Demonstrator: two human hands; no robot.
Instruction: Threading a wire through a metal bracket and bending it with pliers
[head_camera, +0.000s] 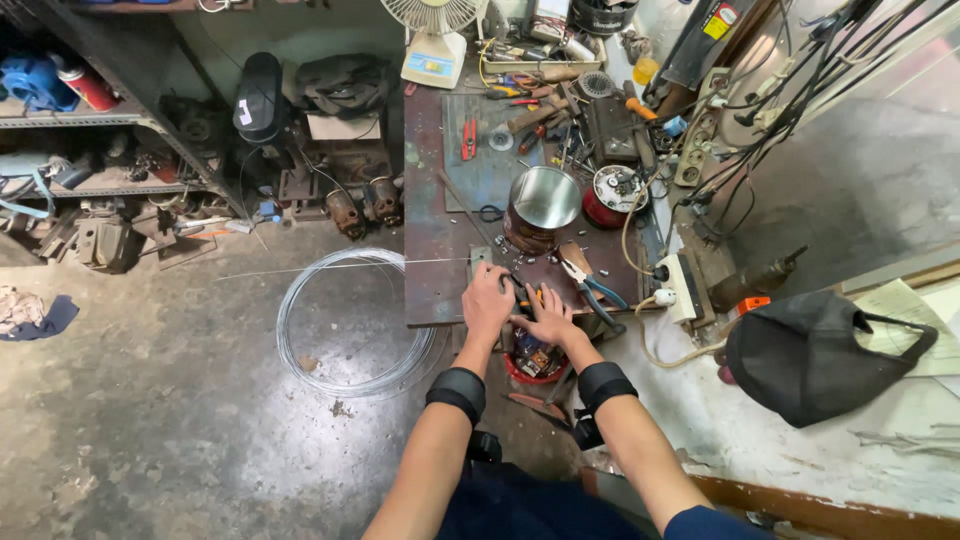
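My left hand (487, 300) lay curled at the near edge of the counter (440, 250), knuckles up, closed over something small that I could not make out. My right hand (548, 318) sat just beside it, touching it, fingers spread and pressed down on a small orange-and-black piece (527, 295) between the two hands; whether it gripped that piece or only held it down, I could not tell. Both wrists wore black bands.

A thin wire (340, 266) ran taut from the left hand's side of the counter out to the left, over the floor, and a big coil of the same wire (350, 325) lay on the concrete just beside the counter.

Right of my hands lay blue-handled pliers (590, 285). Behind them stood a shiny steel pot (542, 205), open on top, with a red round motor part (612, 195) just beside it. Farther back the counter was crowded with hand tools, among them red pliers (468, 138), and a small fan (435, 40) stood at the far end. A red tub (532, 365) of odd parts sat below the counter's edge, under my hands. A black bag (810, 350) rested on the ledge to my right.
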